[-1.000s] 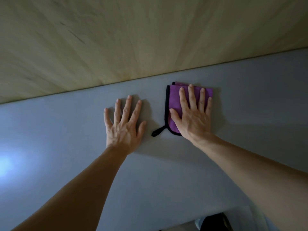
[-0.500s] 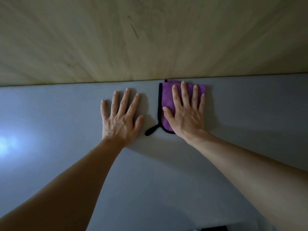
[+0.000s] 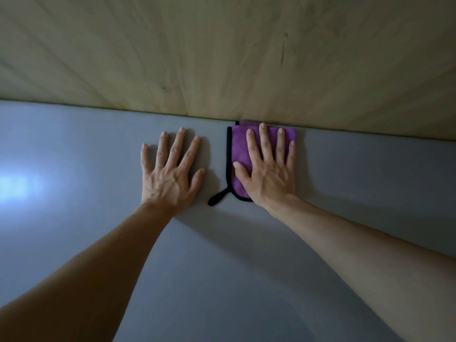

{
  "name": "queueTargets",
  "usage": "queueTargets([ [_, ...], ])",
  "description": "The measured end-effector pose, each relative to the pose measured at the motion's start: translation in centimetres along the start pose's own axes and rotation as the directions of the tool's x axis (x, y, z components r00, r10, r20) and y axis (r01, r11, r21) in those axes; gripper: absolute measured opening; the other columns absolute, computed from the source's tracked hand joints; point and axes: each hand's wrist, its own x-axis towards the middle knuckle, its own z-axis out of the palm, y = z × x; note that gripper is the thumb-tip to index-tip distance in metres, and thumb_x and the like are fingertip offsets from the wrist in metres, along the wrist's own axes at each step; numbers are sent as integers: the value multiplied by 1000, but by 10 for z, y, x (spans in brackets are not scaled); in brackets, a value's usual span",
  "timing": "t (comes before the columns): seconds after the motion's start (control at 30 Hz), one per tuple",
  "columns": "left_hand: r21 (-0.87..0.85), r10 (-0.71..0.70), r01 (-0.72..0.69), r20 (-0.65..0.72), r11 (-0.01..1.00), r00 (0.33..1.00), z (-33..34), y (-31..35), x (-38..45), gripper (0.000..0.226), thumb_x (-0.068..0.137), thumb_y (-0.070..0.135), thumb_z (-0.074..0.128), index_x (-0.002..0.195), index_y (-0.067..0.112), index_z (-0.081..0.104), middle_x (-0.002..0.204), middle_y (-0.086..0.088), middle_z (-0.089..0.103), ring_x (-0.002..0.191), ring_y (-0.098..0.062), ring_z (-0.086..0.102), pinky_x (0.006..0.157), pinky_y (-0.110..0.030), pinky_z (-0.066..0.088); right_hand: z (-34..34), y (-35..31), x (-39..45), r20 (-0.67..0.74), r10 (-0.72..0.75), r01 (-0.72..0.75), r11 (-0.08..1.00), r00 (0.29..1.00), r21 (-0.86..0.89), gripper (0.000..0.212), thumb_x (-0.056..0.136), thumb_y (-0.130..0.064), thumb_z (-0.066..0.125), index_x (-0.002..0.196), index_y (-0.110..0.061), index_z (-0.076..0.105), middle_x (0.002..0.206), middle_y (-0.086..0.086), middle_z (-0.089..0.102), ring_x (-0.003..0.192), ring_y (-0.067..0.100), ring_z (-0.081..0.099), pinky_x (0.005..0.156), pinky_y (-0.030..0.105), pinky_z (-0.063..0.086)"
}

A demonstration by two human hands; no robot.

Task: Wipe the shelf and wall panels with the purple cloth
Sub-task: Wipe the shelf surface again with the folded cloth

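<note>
A folded purple cloth (image 3: 238, 146) with black edging and a small black loop lies flat against the grey wall panel (image 3: 357, 174). Its top edge touches the seam where the grey panel meets a pale wooden panel (image 3: 222, 58). My right hand (image 3: 269, 169) presses flat on the cloth, fingers spread and pointing up, covering most of it. To the left of the cloth, my left hand (image 3: 170, 171) rests flat on the bare grey panel, fingers apart, holding nothing.
A soft bluish patch of reflected light (image 3: 17, 186) shows on the grey panel at the far left. Both forearms reach in from the bottom corners. Bare grey panel stretches to either side and below the hands.
My right hand has pushed the cloth up the grey panel until it meets the wooden seam. The left hand stayed flat beside it, and the view has tilted level.
</note>
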Motion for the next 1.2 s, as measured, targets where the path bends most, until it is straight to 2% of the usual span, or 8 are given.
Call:
queueTargets([
  [0.27,6,-67,67,3,998,998,-5,-46,-13,70,97,63,15,158,34,-2,167,0,-7,152,-31,-8,118,-62,-4,-2,-44,8,13,-73,74,997,997,-26,80,93,-67,21,160,-26,13,168,6,9,153,42,5,121,62,6],
  [0.5,-11,-128,128,-19,992,992,-5,-83,-25,68,97,61,17,158,33,6,167,-1,0,152,-33,-3,117,-63,-2,0,-86,16,17,-142,143,989,990,-30,80,93,-66,23,161,-26,13,168,6,9,152,42,6,121,63,6],
  [0.7,-26,-163,163,-14,986,987,-3,-105,-25,69,97,64,13,158,34,2,167,-1,-2,152,-32,-3,117,-62,-2,2,-119,23,20,-161,161,986,987,-35,80,92,-67,24,160,-26,13,168,6,10,152,42,6,120,63,7],
  [0.9,-40,-143,144,9,989,990,-4,-112,-24,70,95,67,10,157,37,-5,166,1,-8,152,-31,-8,117,-62,-4,2,-124,24,13,-134,135,991,991,-27,81,91,-68,24,160,-27,12,168,6,10,153,40,7,121,62,7],
  [1.2,-38,-196,197,22,980,980,-2,-102,-19,70,94,67,8,156,39,-8,166,3,-8,151,-29,-13,117,-63,-7,2,-124,24,10,-133,132,991,991,34,82,89,-69,22,160,-29,13,168,4,10,153,37,6,122,59,4],
])
